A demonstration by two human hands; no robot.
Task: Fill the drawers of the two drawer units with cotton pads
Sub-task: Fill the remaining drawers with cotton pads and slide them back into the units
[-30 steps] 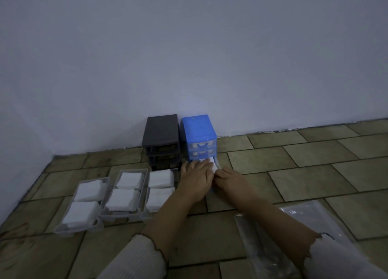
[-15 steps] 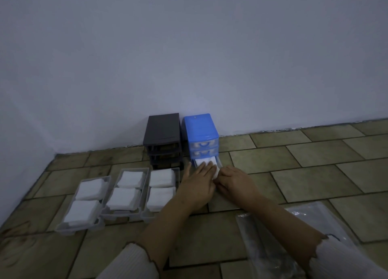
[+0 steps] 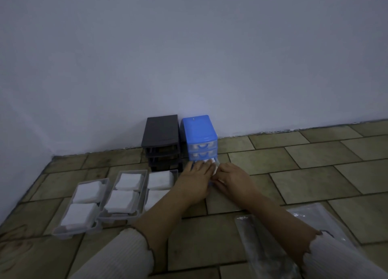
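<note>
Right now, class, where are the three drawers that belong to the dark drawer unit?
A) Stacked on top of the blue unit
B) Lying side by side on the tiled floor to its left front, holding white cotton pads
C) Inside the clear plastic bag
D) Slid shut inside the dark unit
B: the dark drawer unit shows empty slots, while three clear drawers lie in a row on the floor with cotton pads in them.
</note>
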